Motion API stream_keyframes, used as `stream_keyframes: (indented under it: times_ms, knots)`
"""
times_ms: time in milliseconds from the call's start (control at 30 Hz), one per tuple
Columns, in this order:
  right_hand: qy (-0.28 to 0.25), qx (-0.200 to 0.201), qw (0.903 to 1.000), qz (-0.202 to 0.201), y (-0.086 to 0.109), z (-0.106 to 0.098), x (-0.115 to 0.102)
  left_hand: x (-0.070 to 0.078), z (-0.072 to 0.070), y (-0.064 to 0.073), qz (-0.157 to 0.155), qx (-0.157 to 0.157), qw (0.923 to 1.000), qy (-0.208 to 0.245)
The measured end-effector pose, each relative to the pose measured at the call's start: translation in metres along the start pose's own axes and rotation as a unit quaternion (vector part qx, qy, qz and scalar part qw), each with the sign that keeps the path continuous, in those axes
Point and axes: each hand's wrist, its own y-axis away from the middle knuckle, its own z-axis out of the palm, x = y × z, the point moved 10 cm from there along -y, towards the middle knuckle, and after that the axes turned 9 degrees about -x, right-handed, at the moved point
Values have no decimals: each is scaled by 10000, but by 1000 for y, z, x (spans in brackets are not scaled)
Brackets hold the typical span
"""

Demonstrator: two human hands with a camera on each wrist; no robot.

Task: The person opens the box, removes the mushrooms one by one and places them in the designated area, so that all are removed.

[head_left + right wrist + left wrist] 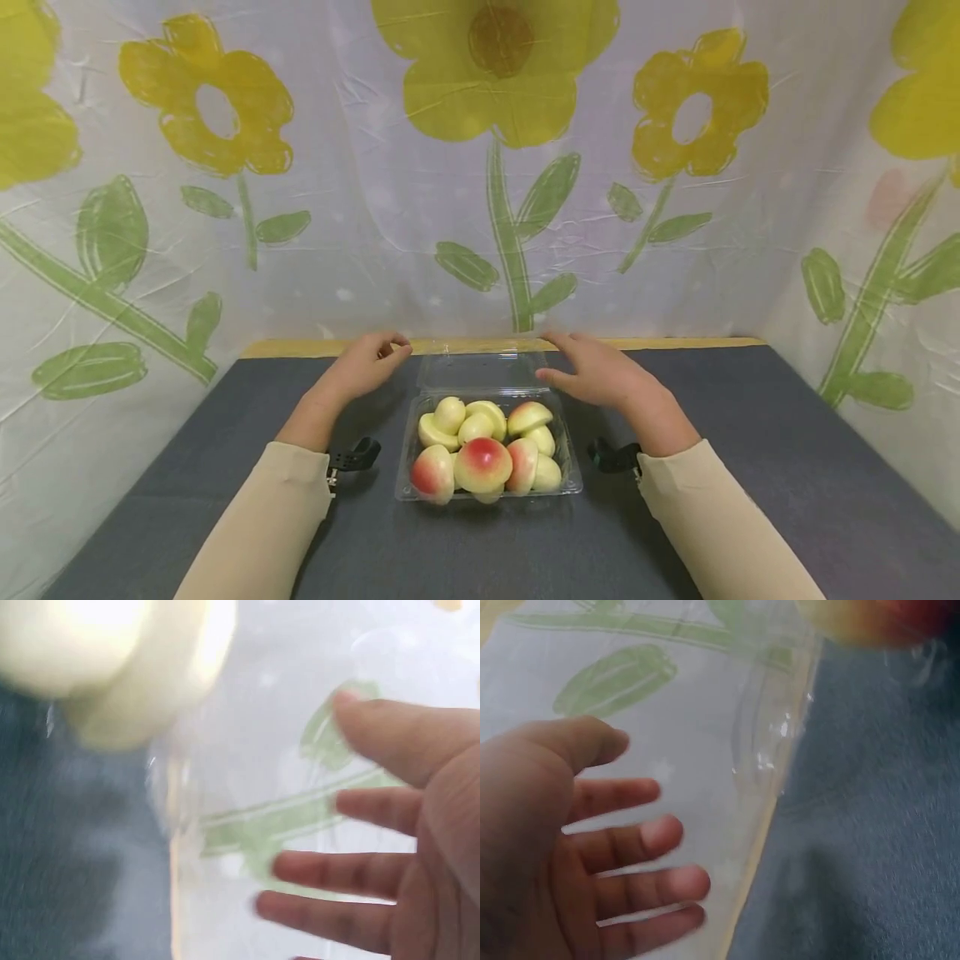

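A clear plastic clamshell box (575, 483) stands in the middle of the dark table, its hinged lid (480, 372) swung back toward the wall. Inside lie several pale yellow and red peach-like fruits (483, 464), some of them cut halves. My left hand (367, 364) hovers beside the lid's left edge, fingers relaxed and holding nothing. On the other side, my right hand (600, 371) reaches toward the lid's right edge with its thumb and fingers spread; whether it touches the lid I cannot tell. Both wrist views show spread fingers with nothing between them.
The dark tabletop (225, 483) ends at a light wooden strip (675, 343) along the back. White sheeting (360, 275) with painted yellow flowers hangs behind and on both sides. A black strap piece (356, 455) sticks out at the left wrist, another strap (613, 457) at the right.
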Motion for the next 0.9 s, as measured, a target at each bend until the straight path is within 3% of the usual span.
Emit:
stream_keyframes:
  times_ms: [267, 433, 667, 733, 900]
  knots:
    - [-409, -529, 9968, -446, 8, 4, -29, 6, 17, -2, -129, -938, 9935, 626]
    - [-424, -973, 9941, -203, 9, 14, -37, 8, 25, 0, -184, -1353, 9874, 793]
    - [304, -1055, 9933, 349, 5, 27, -39, 9, 49, 8, -89, -2404, 9627, 1238]
    - [415, -1019, 9930, 422, 3, 29, -40, 7, 54, 9, -151, -2533, 9582, 1318]
    - [543, -1107, 9911, 502, 1, 35, -44, 5, 55, 8, -289, -2488, 9578, 1412]
